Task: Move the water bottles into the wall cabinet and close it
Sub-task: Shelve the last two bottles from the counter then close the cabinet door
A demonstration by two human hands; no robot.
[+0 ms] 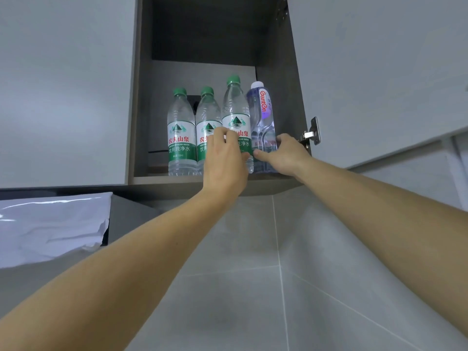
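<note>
The open wall cabinet (141, 122) holds several upright water bottles on its bottom shelf. Two green-capped bottles (181, 133) stand at the left. My left hand (225, 160) grips a third green-capped bottle (235, 107), its fingers curled round the label. At the far right stands a clear bottle with a white cap and red lettering (262, 115). My right hand (286, 154) holds its lower part, thumb across the front. The cabinet door (379, 72) is swung open to the right.
A metal hinge (310, 134) sticks out at the door's lower inner edge, just right of my right hand. A closed cabinet front (63, 84) lies to the left. A white plastic sheet (50, 224) lies lower left. Grey wall tiles (253, 274) fill the space below.
</note>
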